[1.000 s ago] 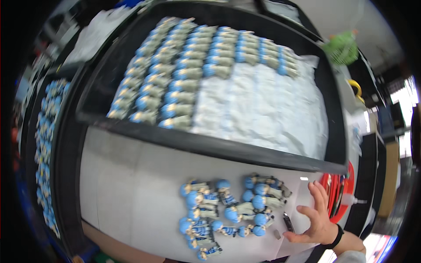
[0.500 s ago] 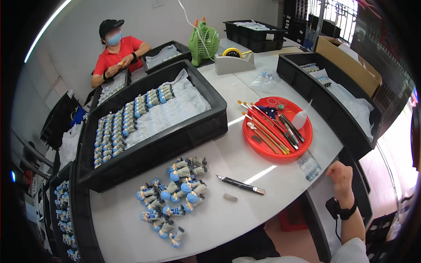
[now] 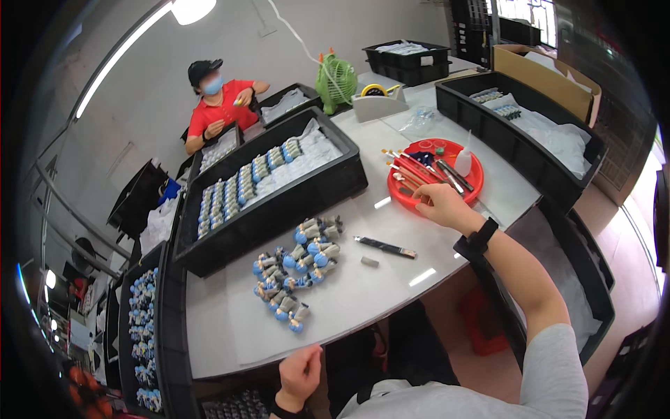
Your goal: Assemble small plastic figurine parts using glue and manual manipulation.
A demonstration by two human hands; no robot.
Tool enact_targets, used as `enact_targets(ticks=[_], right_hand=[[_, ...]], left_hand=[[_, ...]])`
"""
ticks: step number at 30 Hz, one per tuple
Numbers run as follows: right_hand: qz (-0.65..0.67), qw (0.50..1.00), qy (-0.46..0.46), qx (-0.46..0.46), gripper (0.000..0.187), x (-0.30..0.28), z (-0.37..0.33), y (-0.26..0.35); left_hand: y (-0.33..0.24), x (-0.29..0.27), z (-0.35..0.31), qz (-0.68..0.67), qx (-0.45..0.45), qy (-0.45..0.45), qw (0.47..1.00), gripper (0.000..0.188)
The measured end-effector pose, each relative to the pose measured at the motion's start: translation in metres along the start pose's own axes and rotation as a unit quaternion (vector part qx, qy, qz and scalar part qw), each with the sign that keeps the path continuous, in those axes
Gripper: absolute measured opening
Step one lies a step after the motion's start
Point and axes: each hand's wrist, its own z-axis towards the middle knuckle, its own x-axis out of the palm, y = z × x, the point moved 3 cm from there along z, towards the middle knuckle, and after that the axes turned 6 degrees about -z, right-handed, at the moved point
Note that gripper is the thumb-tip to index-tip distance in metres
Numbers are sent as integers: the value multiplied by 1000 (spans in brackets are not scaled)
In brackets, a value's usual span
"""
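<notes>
My right hand [image 3: 447,207] reaches over the table at the near edge of a round red tray [image 3: 463,207]. Its fingers are curled together, and anything they hold is too small to make out. Low in the picture, my left hand [image 3: 300,374] is closed in front of the table edge, its inside hidden. Between the hands lie a black craft knife [image 3: 385,247] and a small grey block [image 3: 370,262]. Several small figurines with blue caps and grey bodies [image 3: 293,264] lie in a loose heap. Brushes [image 3: 407,166] and a white squeeze bottle [image 3: 463,162] are in the tray.
A black crate [image 3: 279,209] holds figurines in rows on white cloth. More black crates [image 3: 516,133] stand right and left [image 3: 169,328]. Behind are a tape dispenser [image 3: 380,106], a green fan [image 3: 336,82] and a co-worker in red [image 3: 222,112], hands raised. A carton [image 3: 548,84] stands at right.
My right hand has moved left from beyond the table's right edge to the red tray. My left hand has come into view at the bottom. The whole view has shifted; the co-worker's hands have parted.
</notes>
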Motion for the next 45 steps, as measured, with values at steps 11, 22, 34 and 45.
enact_targets(ticks=[11,22,34,45], right_hand=[[12,995,103,-11,18,96,-50,93],[144,988,44,35,17,105,-81,124],[338,929,-56,143,16,138,-86,97],[351,926,-40,134,16,132,-87,100]], left_hand=[[100,-34,13,-207,-190,-326,903,21],[113,-26,-2,-219,-231,-300,899,14],[116,-26,6,-133,-202,-317,917,12],[114,-22,5,-126,-192,-307,923,14]])
